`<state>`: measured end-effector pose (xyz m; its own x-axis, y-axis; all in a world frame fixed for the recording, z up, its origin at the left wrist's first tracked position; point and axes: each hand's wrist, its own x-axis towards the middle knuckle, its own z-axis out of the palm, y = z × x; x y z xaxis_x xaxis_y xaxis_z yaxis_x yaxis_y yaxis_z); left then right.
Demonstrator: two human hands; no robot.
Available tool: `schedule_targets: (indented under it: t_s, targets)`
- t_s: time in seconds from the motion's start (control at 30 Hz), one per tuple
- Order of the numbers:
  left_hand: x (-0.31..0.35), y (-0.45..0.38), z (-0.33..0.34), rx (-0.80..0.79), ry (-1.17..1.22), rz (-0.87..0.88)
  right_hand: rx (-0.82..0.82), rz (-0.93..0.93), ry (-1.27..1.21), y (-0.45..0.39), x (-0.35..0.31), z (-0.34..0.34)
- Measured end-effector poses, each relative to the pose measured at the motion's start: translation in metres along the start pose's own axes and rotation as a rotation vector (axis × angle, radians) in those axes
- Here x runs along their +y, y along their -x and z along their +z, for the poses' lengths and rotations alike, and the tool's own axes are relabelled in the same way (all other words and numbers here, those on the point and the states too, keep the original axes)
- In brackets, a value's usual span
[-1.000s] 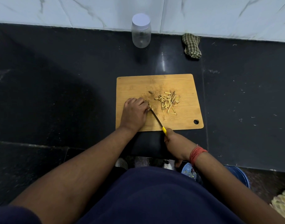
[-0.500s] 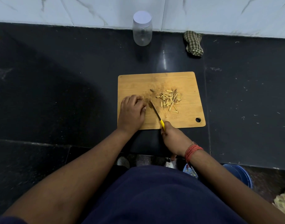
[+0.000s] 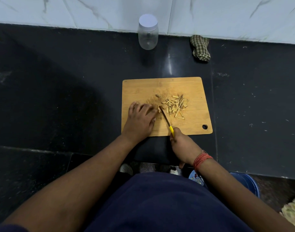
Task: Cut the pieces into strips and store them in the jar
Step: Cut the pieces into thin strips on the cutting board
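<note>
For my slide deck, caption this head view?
Left hand steadies a piece while right hand slices with a yellow-handled knife on the board.

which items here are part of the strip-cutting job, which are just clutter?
In use: knife, cutting board, cut strips, jar with lid on, left hand, right hand.
Lying about: checked cloth, blue bucket.

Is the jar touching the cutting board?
Apart. The head view shows the jar standing by the wall, with a wide band of bare black counter between it and the board.
</note>
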<state>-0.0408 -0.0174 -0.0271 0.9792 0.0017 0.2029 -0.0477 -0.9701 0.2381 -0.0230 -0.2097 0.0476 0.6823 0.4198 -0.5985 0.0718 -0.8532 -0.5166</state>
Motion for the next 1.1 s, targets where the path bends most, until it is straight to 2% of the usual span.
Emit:
schedule_targets:
  t_s: [0.2,0.43,0.7,0.8,1.0,1.1]
  targets:
    - [0.001,-0.002,0.000,-0.024,-0.001,0.011,0.020,0.070,-0.108,0.002,0.003,-0.010]
    - [-0.003,-0.002,-0.002,0.028,0.043,-0.099,-0.017,-0.023,0.035,-0.006,-0.002,0.004]
    - [-0.012,-0.012,-0.007,0.073,0.053,-0.170,0.027,0.033,-0.002,-0.006,-0.002,0.004]
    - [-0.011,-0.031,-0.011,0.009,0.040,-0.163,0.003,0.023,-0.002,-0.011,-0.005,0.008]
    - [-0.002,-0.075,-0.019,-0.142,0.005,-0.160,-0.004,0.118,-0.181,-0.005,-0.009,-0.003]
    - [0.001,-0.087,-0.021,-0.183,-0.036,-0.159,-0.002,0.078,-0.108,-0.004,-0.008,-0.003]
